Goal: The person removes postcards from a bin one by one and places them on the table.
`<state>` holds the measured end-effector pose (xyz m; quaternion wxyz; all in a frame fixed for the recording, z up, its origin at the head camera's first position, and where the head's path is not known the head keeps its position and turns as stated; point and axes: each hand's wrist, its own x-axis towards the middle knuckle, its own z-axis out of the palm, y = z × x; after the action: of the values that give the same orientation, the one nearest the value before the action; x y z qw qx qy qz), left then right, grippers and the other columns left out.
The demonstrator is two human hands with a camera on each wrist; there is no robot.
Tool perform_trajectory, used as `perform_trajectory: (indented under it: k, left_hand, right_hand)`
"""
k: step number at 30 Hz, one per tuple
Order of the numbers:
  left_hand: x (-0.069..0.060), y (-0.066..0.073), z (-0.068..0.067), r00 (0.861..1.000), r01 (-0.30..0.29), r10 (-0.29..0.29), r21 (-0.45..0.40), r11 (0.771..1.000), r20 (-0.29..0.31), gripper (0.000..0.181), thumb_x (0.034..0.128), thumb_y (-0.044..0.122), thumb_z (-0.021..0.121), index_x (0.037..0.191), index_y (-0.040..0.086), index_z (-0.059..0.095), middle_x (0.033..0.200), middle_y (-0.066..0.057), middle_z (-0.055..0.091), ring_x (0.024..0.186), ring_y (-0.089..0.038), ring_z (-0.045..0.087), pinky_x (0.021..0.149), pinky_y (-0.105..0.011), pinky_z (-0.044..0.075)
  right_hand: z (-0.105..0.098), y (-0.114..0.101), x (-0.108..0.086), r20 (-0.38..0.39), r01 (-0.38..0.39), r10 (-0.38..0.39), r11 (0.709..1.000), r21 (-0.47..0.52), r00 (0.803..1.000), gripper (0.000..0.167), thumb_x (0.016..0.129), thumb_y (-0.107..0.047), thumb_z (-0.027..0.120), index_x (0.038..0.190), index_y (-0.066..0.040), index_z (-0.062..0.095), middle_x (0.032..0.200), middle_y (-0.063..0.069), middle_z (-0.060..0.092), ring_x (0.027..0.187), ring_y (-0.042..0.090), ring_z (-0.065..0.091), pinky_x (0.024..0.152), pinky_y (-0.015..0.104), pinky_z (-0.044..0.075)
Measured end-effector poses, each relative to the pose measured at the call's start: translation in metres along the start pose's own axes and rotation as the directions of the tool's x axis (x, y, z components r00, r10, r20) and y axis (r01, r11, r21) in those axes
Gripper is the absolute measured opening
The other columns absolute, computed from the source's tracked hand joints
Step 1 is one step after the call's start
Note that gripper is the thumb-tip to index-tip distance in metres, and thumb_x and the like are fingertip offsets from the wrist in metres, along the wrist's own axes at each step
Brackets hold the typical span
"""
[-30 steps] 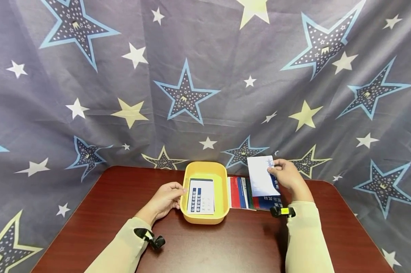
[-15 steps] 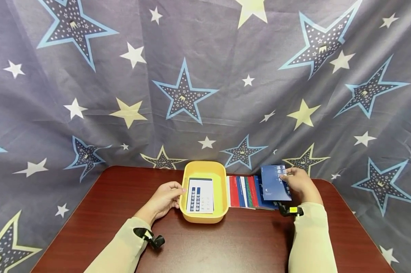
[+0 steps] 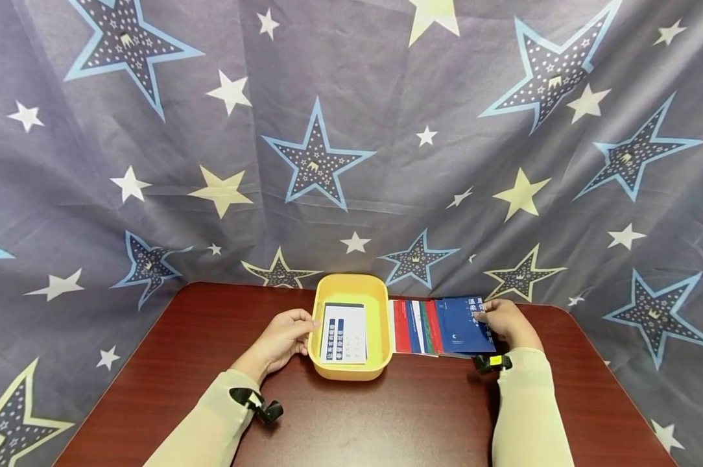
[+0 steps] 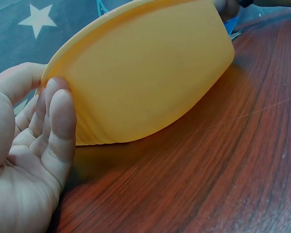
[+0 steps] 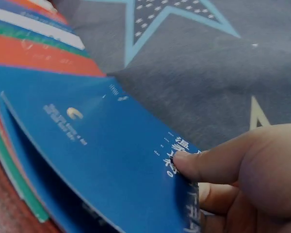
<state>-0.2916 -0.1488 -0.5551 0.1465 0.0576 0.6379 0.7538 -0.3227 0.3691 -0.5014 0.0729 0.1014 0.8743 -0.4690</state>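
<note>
I'm watching the shallow yellow plastic tray sitting on the reddish-brown wood table, & I'm taking it as landmark. At its L rim, the L hand is pinching the edge, fingertips against the outer wall.

Inside the tray, a white rectangular paper booklet w/ dark-blue title bars is lying flat; can't tell if more are hiding under it.

Directly R of the tray, an overlapping row of red, blue, white & green paper booklets is running outward. At the row's far end from the tray, the R hand is pinching a deep-blue glossy paper booklet w/ white lettering, thumb on top, fingers below; its near edge is standing slightly proud of the covers under it.

Progress, my read: most pcs are forming the row, so that's largely done; the blue one is in place but not yet released. The white one is staying outstanding, being in the tray, not the row.
</note>
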Motion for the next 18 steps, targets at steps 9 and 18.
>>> perform_trajectory:
  k: [9, 18]
  left_hand:
    - [-0.002, 0.003, 0.001, 1.000, -0.011, 0.011, -0.020, 1.000, 0.015, 0.009, 0.1074, 0.005, 0.070, 0.101, 0.006, 0.064, 0.077, 0.000, 0.073, 0.057, -0.008, 0.064, 0.052, -0.021, 0.057]
    - [-0.002, 0.002, 0.001, 1.000, -0.015, 0.015, -0.018, 1.000, 0.008, 0.009, 0.1077, 0.006, 0.070, 0.101, 0.007, 0.064, 0.077, -0.001, 0.073, 0.057, -0.008, 0.065, 0.052, -0.021, 0.058]
  right_hand:
    - [0.003, -0.003, 0.007, -0.088, -0.009, -0.023, 0.939, -0.343, 0.996, 0.027, 0.096, -0.024, 0.084, 0.084, -0.005, 0.070, 0.080, 0.010, 0.066, 0.075, 0.028, 0.062, 0.070, 0.043, 0.057]
    - [0.005, -0.014, -0.005, -0.133, -0.019, -0.035, 0.920, -0.391, 0.991, 0.037, 0.100, -0.029, 0.083, 0.077, -0.011, 0.060, 0.075, 0.006, 0.058, 0.079, 0.030, 0.061, 0.074, 0.045, 0.052]
